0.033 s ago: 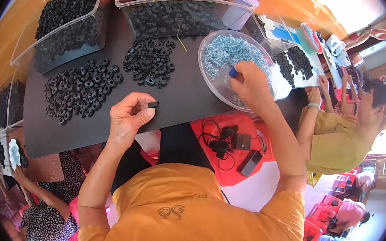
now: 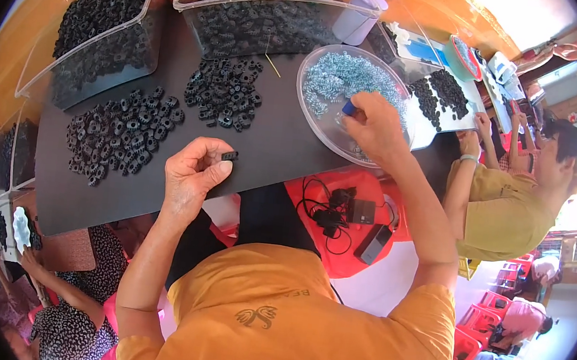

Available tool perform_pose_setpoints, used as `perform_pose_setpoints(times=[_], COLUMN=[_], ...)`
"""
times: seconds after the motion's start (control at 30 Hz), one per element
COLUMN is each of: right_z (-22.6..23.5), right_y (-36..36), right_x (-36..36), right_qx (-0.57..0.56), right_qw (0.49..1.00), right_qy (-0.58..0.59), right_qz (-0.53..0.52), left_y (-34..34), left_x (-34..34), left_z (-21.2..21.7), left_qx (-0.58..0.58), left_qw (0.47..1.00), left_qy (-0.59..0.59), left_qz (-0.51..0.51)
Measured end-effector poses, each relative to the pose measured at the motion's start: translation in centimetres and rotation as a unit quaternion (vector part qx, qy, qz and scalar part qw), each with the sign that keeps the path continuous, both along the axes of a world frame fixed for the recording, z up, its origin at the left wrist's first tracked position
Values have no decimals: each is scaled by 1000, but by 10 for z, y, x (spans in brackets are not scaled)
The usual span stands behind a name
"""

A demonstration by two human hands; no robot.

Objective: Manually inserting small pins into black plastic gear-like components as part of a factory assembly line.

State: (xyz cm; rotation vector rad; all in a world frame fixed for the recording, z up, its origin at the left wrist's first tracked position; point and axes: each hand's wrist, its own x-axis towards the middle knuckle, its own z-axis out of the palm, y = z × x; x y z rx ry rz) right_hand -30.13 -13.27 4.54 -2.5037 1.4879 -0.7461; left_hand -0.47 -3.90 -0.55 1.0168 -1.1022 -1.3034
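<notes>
Mid-assembly, we reckon. Left hand (image 2: 192, 174) pinches small black part (image 2: 229, 155) just below clear round bowl (image 2: 321, 124). Right hand (image 2: 377, 126) inside bowl, closed on blue tool (image 2: 348, 107), probably picking screws (image 2: 343, 78). Next needs screw brought to part.

A small assembly workshop: a long black worktable (image 2: 271, 144) runs from nine to two o'clock, heaped with black ring-shaped parts (image 2: 122, 136) and lined at twelve o'clock with clear plastic bins (image 2: 249, 10) of more. Several people in matching yellow shirts (image 2: 501, 207) sit along it, with red plastic stools (image 2: 499, 304) stacked at four o'clock.
</notes>
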Motion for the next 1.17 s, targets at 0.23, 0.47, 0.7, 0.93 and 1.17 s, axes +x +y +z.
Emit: perform_pose_setpoints(times=[0.23,0.47,0.7,0.93,1.17], right_z=[-1,-16,-16,-12,-11], right_y=[-1,-8,-8,-3,-2], right_x=[3,-5,-10,-6,0], right_qx=[79,147,10,10,29], right_qw=[993,977,998,996,993], right_qy=[-82,-148,-63,-14,65], right_qz=[9,-35,12,85,92], left_y=[0,0,0,0,0], left_x=[2,2,1,2,2], left_z=[-3,-5,-1,-3,-3], left_qx=[-5,-3,-2,-3,-10], left_qw=[1000,1000,1000,1000,999], left_qy=[0,-4,-9,-5,-30], left_qz=[0,0,-3,-5,-1])
